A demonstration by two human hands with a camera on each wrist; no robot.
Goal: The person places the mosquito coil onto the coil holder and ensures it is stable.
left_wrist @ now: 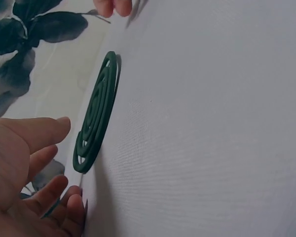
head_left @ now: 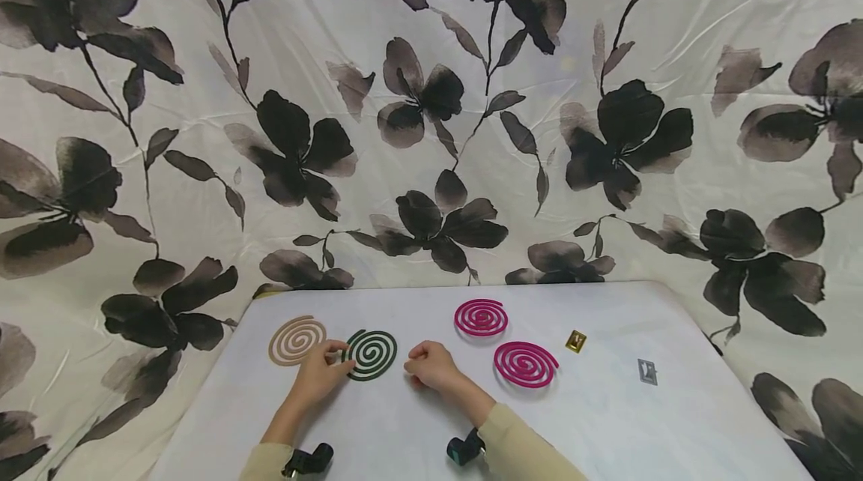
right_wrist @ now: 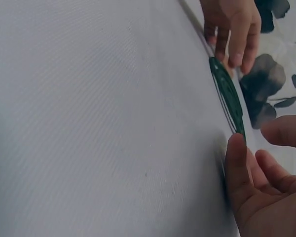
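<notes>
A dark green mosquito coil (head_left: 369,355) lies on the white table between my two hands. My left hand (head_left: 322,370) is at its left edge, thumb and fingers spread apart; in the left wrist view the green coil (left_wrist: 96,113) lies just beyond the fingertips (left_wrist: 63,123). To the right of the coil my right hand (head_left: 433,367) is over the table with loosely bent fingers and nothing in them. The right wrist view shows the green coil (right_wrist: 227,94) past these fingers. A tan mosquito coil (head_left: 295,340) lies partly behind my left hand.
Two magenta mosquito coils, one farther back (head_left: 481,318) and one nearer (head_left: 526,364), lie right of my right hand. Beyond them are a small gold metal piece (head_left: 576,341) and a silver one (head_left: 647,371). A flower-printed cloth (head_left: 539,129) hangs behind the table (head_left: 607,428).
</notes>
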